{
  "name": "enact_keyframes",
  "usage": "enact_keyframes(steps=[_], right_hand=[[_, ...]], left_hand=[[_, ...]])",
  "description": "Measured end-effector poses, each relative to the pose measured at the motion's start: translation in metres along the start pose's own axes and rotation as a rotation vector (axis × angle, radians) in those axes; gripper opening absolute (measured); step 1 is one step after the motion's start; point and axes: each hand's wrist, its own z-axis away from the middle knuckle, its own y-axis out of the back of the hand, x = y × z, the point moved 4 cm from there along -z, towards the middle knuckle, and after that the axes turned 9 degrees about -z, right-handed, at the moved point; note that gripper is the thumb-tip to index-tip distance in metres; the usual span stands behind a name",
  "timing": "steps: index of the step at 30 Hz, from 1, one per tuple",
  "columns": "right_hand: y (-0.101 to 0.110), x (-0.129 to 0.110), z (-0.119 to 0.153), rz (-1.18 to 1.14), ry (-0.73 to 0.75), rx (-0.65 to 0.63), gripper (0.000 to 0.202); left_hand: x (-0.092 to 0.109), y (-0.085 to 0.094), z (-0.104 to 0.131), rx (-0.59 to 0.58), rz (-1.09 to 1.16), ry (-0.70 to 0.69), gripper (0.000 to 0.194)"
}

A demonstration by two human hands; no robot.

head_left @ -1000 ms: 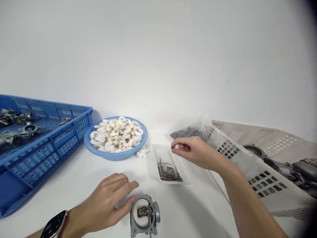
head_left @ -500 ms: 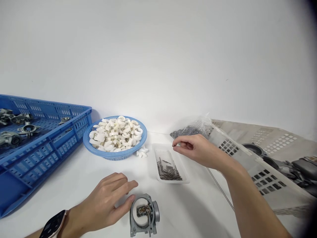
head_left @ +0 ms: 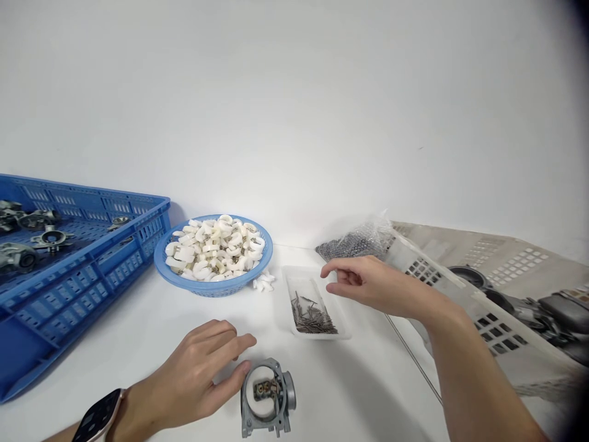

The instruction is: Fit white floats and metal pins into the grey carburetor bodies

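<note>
A grey carburetor body (head_left: pixel 284 402) with a white ring-shaped float (head_left: pixel 262 406) inside it sits on the table at the bottom centre, its round bore facing right. My left hand (head_left: pixel 202 371) rests just left of it, fingers loosely bent and apart. The thumb tip is at the rim; I cannot tell whether it touches. My right hand (head_left: pixel 368 281) hovers by the right edge of a white tray (head_left: pixel 347 328) that holds many thin metal pins (head_left: pixel 313 319). A gap shows between its thumb and forefinger, with nothing visible in it.
A blue basin (head_left: pixel 211 287) heaped with white floats stands at the back, small white pieces (head_left: pixel 264 282) beside it. On the left, a blue crate (head_left: pixel 92 264) holds metal carburetor parts. A plastic bag (head_left: pixel 359 239) of dark bits and a tilted pale crate (head_left: pixel 460 307) are on the right.
My right hand has lowered slightly, and its thumb and forefinger have spread a little. The left hand and the carburetor body stay in place.
</note>
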Motion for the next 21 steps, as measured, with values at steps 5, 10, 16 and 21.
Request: enact_keyframes(steps=[5, 10, 16, 21], right_hand=[[-0.017, 0.016, -0.008, 0.158, -0.204, -0.174, 0.037], [-0.042, 0.027, -0.027, 0.253, -0.298, -0.223, 0.048], [-0.064, 0.021, -0.038, 0.406, -0.259, -0.257, 0.04], [-0.069, 0.023, -0.042, 0.465, -0.24, -0.252, 0.031]], left_hand=[[0.001, 0.001, -0.002, 0.003, -0.002, -0.005, 0.024], [0.0, 0.0, -0.003, 0.006, -0.004, -0.008, 0.025], [-0.001, -0.001, -0.001, 0.008, -0.003, -0.001, 0.026], [0.0, -0.001, 0.001, 0.004, -0.003, 0.0, 0.027]])
